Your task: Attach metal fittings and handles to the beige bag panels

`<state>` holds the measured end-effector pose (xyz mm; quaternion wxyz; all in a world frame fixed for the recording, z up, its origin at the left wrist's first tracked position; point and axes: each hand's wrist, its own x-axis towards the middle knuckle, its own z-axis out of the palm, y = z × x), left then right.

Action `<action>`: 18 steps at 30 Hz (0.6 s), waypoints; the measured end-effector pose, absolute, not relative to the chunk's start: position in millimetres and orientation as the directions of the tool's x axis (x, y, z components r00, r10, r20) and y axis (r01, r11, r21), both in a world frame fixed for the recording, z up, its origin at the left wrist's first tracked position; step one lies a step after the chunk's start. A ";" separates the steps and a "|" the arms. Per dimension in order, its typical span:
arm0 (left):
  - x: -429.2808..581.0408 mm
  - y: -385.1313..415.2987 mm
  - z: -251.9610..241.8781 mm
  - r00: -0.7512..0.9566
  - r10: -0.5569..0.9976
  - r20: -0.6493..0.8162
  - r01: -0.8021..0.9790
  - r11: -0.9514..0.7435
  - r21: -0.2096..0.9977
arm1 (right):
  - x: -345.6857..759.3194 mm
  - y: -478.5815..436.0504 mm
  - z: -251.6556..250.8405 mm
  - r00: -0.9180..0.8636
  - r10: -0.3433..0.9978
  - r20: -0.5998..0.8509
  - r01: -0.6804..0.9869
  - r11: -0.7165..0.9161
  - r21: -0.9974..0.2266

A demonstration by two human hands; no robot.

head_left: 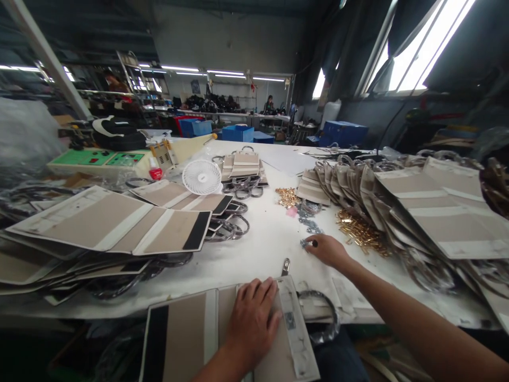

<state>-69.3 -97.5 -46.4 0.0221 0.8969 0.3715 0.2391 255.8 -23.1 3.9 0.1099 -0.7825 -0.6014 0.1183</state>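
- Head view, left hand [252,318]: it lies flat, palm down, with the fingers straight and slightly spread. It presses on a long beige fabric panel with white bands and a black strip [181,339] — this panel lies at the near edge of the white table [258,249] and partly overhangs it.
- The left fingertips reach the white band at the panel's right end. Just beside that end lies a dark ring-shaped handle [324,318].
- A small silver metal clip [285,265] sits on the table just beyond the left hand, untouched.
- The right hand [328,249] is stretched forward, knuckles up and fingers curled in. Thumb and forefinger are drawn together on a small dark piece [314,243] at the near end of a trail of little grey metal parts [308,223].
- A heap of gold-coloured metal fittings [360,231] lies just right of this hand, apart from it.
- A left stack of beige panels [111,223] and a right stack of beige panels [437,207] flank the work; a small white round fan [201,176] stands farther back.
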 end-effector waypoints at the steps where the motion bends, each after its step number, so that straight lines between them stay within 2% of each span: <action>1: -69.3 -97.0 -47.0 0.608 0.672 0.423 0.658 -0.724 0.206 | 255.7 -21.9 0.3 0.250 0.967 -0.058 0.917 -0.255 -0.307; 10: -71.3 -85.2 -49.7 0.651 0.532 0.541 0.636 -0.772 -0.006 | 277.9 -34.1 -0.1 0.254 0.964 -0.078 0.913 -0.266 -0.308; 15: -75.7 -70.1 -58.3 0.704 0.446 0.552 0.606 -0.782 -0.142 | 302.8 -16.8 10.2 0.345 0.937 -0.060 0.910 -0.349 -0.224; 18: -77.9 -63.2 -73.2 0.722 0.418 0.551 0.595 -0.781 -0.187 | 306.1 -10.5 10.6 0.341 0.936 -0.083 0.915 -0.351 -0.201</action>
